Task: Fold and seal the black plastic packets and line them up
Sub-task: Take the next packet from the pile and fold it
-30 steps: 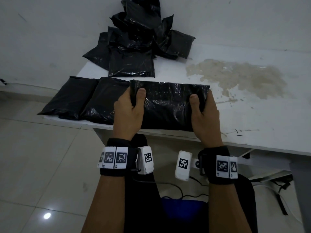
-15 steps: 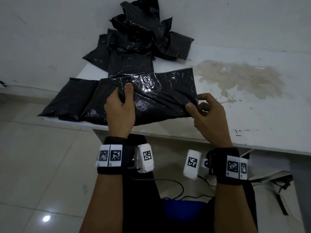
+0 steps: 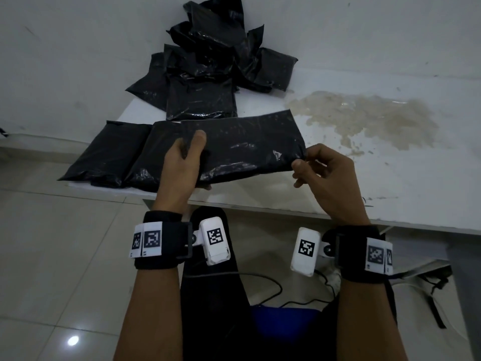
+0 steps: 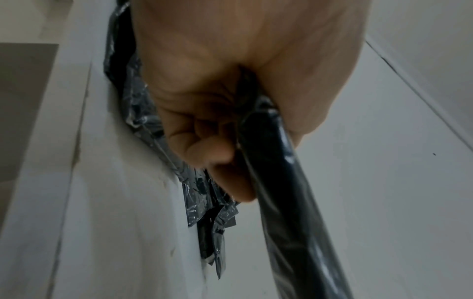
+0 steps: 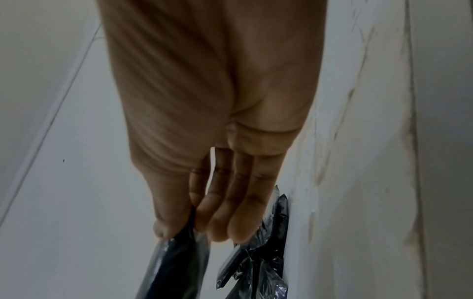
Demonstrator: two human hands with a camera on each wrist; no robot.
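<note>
Left hand gripped the held packet at its left end, thumb on top, fingers curled under. Right hand pinched its right corner between thumb and fingertips. Packet was above the surface near edge, overlapping two lined-up packets. Loose pile lay behind, against the wall.

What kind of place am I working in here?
Probably a bare workroom or small packing spot, not a home kitchen: a stained white table against a plain wall, tiled floor, and a heap of black plastic packets.
</note>
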